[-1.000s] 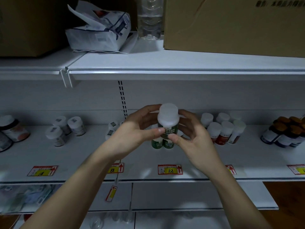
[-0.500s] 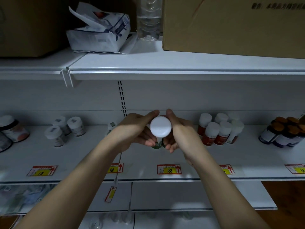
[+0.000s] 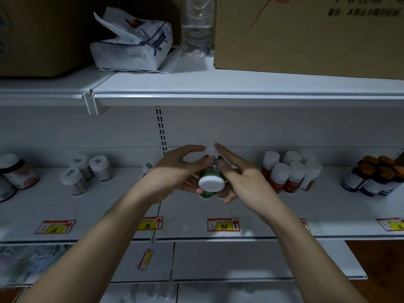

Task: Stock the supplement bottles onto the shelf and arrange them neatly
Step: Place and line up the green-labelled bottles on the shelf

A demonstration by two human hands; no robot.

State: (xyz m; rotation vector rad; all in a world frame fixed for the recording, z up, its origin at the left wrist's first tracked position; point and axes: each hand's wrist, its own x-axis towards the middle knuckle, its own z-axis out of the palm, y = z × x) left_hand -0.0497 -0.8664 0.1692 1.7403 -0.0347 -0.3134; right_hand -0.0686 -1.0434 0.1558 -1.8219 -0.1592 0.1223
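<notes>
A green-labelled supplement bottle (image 3: 211, 184) with a white cap lies tilted between my hands, its cap facing me, just above the middle shelf (image 3: 196, 217). My left hand (image 3: 175, 171) curls round its left side. On the other side my right hand (image 3: 240, 180) holds it with the thumb on the label and the lower fingers underneath, while the index finger points up. More green bottles (image 3: 205, 194) stand on the shelf right under and behind it; one white cap (image 3: 210, 149) shows above my fingers.
Red-labelled white-capped bottles (image 3: 288, 173) stand close on the right, brown-capped dark bottles (image 3: 376, 178) further right. Small grey-labelled bottles (image 3: 87, 171) and a large jar (image 3: 17, 171) sit at the left. The upper shelf edge (image 3: 218, 99) overhangs, holding a cardboard box (image 3: 306, 33).
The bottle was upright a second ago; it has tipped its cap toward me and both hands have lowered it toward the green bottles on the shelf.
</notes>
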